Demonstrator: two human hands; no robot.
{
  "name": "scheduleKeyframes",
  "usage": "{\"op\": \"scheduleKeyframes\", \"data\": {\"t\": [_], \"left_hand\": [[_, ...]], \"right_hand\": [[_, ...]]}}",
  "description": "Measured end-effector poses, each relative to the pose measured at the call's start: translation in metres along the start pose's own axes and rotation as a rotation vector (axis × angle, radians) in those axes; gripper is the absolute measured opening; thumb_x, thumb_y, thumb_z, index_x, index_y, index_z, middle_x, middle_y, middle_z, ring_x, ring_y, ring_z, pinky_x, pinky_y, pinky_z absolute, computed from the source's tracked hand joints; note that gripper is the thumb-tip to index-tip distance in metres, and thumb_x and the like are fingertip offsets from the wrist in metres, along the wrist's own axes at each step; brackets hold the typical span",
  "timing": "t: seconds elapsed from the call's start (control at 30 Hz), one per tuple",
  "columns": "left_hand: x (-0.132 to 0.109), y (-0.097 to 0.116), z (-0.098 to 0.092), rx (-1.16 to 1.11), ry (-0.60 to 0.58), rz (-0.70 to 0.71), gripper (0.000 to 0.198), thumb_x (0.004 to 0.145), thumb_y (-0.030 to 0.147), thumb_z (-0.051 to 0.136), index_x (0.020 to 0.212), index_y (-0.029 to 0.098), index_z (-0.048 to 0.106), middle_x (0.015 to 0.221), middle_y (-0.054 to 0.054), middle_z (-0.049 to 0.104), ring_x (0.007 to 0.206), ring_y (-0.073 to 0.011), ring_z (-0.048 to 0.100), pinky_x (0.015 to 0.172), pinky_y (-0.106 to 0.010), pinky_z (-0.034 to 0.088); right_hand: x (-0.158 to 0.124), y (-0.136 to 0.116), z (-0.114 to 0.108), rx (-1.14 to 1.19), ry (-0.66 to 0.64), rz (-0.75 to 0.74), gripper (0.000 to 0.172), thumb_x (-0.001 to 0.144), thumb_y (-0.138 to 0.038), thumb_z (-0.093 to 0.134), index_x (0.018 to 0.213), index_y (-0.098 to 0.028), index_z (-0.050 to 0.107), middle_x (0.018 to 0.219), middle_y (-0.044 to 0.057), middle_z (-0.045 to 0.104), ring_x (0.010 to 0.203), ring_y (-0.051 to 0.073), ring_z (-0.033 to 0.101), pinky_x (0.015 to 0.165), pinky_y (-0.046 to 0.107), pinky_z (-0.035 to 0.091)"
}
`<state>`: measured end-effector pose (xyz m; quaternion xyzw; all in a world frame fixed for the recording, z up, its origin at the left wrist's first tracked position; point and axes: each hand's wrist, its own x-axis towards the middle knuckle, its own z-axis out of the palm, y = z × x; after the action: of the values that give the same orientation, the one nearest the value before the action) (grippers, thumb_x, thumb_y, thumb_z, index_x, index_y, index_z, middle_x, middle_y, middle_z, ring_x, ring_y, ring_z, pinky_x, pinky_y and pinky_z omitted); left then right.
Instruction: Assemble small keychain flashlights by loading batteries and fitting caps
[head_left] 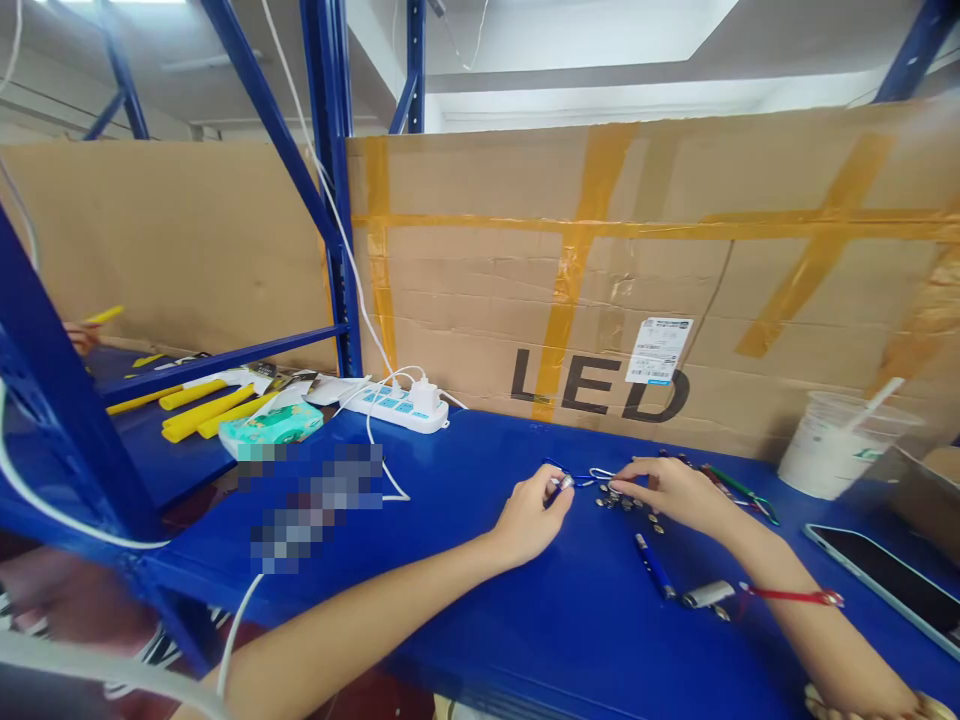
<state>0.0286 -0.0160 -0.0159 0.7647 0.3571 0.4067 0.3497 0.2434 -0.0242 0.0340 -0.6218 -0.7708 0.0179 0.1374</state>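
Pinching a small blue piece with a silvery end, the left hand is closed, thumb against the fingers, above the middle of the blue surface. The right hand is bent, its thumb and forefinger close together at the end of a thin pale loop; whether it grips the loop cannot be told. The loop lies between the two hands, just right of the blue piece.

Below the right fingertips is a loose group of small metal parts. Nearer the front edge lie a blue cylinder and, just beside its lower end, a silvery-grey piece. Green and red clips lie beyond the right wrist, partly hidden by it. A phone and a white cup with a straw stand recorded at the right.

At the rear, a white power strip sits near the taped cardboard. To its left are a green packet and yellow tubes. At far left, another person's hand is beside a yellow item.
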Motion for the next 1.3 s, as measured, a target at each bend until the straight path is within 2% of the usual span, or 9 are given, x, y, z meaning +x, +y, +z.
{"op": "scheduleKeyframes", "data": {"t": [0.2, 0.53, 0.7, 0.8, 0.9, 1.03, 1.13, 1.23, 1.3], "left_hand": [[0.001, -0.001, -0.002, -0.057, 0.024, -0.056, 0.018, 0.084, 0.032, 0.045, 0.090, 0.020, 0.056, 0.064, 0.002, 0.055, 0.060, -0.0118, 0.051, 0.061, -0.023, 0.041], [0.002, 0.001, -0.004, -0.101, 0.009, -0.057, 0.018, 0.084, 0.032, 0.043, 0.089, 0.018, 0.054, 0.062, 0.003, 0.052, 0.057, -0.0104, 0.048, 0.058, -0.022, 0.039], [0.000, -0.002, -0.004, 0.012, -0.005, 0.027, 0.018, 0.083, 0.033, 0.044, 0.091, 0.021, 0.055, 0.065, 0.004, 0.050, 0.059, -0.0101, 0.046, 0.058, -0.021, 0.037], [0.000, -0.001, -0.004, 0.042, -0.017, 0.052, 0.017, 0.084, 0.033, 0.044, 0.091, 0.021, 0.055, 0.067, 0.004, 0.050, 0.061, -0.0101, 0.046, 0.058, -0.021, 0.036], [0.001, 0.001, -0.006, 0.063, -0.013, 0.038, 0.018, 0.084, 0.033, 0.043, 0.091, 0.021, 0.054, 0.069, 0.003, 0.052, 0.063, -0.0104, 0.048, 0.060, -0.021, 0.038], [0.003, 0.004, -0.012, 0.178, -0.003, 0.058, 0.020, 0.086, 0.035, 0.041, 0.094, 0.021, 0.053, 0.072, 0.003, 0.055, 0.064, -0.0111, 0.051, 0.062, -0.022, 0.041], [0.003, 0.008, -0.018, 0.347, -0.072, 0.133, 0.021, 0.087, 0.035, 0.039, 0.098, 0.023, 0.052, 0.084, 0.001, 0.061, 0.071, -0.0131, 0.056, 0.068, -0.025, 0.044], [0.001, 0.014, -0.024, 0.515, -0.196, 0.280, 0.021, 0.089, 0.032, 0.037, 0.102, 0.022, 0.051, 0.106, -0.003, 0.061, 0.096, -0.0180, 0.057, 0.080, -0.029, 0.044], [-0.001, 0.018, -0.026, 0.597, -0.248, 0.358, 0.022, 0.090, 0.031, 0.036, 0.103, 0.021, 0.050, 0.111, -0.004, 0.060, 0.101, -0.0193, 0.056, 0.084, -0.031, 0.044]], "right_hand": [[0.002, 0.001, 0.005, 0.012, -0.047, -0.044, 0.029, 0.071, -0.052, 0.056, 0.076, -0.028, 0.072, 0.083, 0.002, 0.068, 0.064, 0.016, 0.059, 0.053, 0.024, 0.040], [0.004, 0.009, 0.013, -0.020, -0.035, -0.028, 0.026, 0.075, -0.047, 0.054, 0.078, -0.029, 0.071, 0.086, 0.002, 0.066, 0.065, 0.015, 0.059, 0.051, 0.023, 0.038], [0.003, 0.004, 0.010, 0.067, 0.031, -0.066, 0.035, 0.082, -0.046, 0.043, 0.085, -0.024, 0.070, 0.092, 0.004, 0.066, 0.071, 0.016, 0.060, 0.057, 0.025, 0.041], [0.003, 0.003, 0.008, 0.093, 0.007, -0.056, 0.035, 0.078, -0.051, 0.049, 0.087, -0.025, 0.070, 0.092, 0.004, 0.066, 0.070, 0.016, 0.059, 0.058, 0.025, 0.042], [0.004, 0.005, 0.010, 0.076, -0.040, -0.064, 0.029, 0.072, -0.050, 0.058, 0.083, -0.027, 0.072, 0.088, 0.003, 0.067, 0.069, 0.017, 0.060, 0.056, 0.024, 0.042], [0.006, 0.008, 0.014, 0.065, -0.060, -0.116, 0.019, 0.073, -0.040, 0.059, 0.078, -0.027, 0.072, 0.084, 0.001, 0.069, 0.077, 0.018, 0.062, 0.062, 0.023, 0.043], [0.007, 0.007, 0.015, 0.051, -0.064, -0.127, 0.017, 0.074, -0.036, 0.059, 0.077, -0.026, 0.072, 0.085, 0.000, 0.070, 0.080, 0.018, 0.063, 0.066, 0.023, 0.044], [0.006, 0.003, 0.014, 0.015, -0.062, -0.112, 0.015, 0.075, -0.034, 0.060, 0.077, -0.025, 0.072, 0.084, 0.000, 0.071, 0.079, 0.019, 0.063, 0.065, 0.024, 0.043], [0.006, -0.001, 0.014, -0.011, -0.049, -0.135, 0.014, 0.076, -0.032, 0.059, 0.077, -0.026, 0.072, 0.084, -0.001, 0.071, 0.079, 0.018, 0.064, 0.063, 0.024, 0.042]]}}
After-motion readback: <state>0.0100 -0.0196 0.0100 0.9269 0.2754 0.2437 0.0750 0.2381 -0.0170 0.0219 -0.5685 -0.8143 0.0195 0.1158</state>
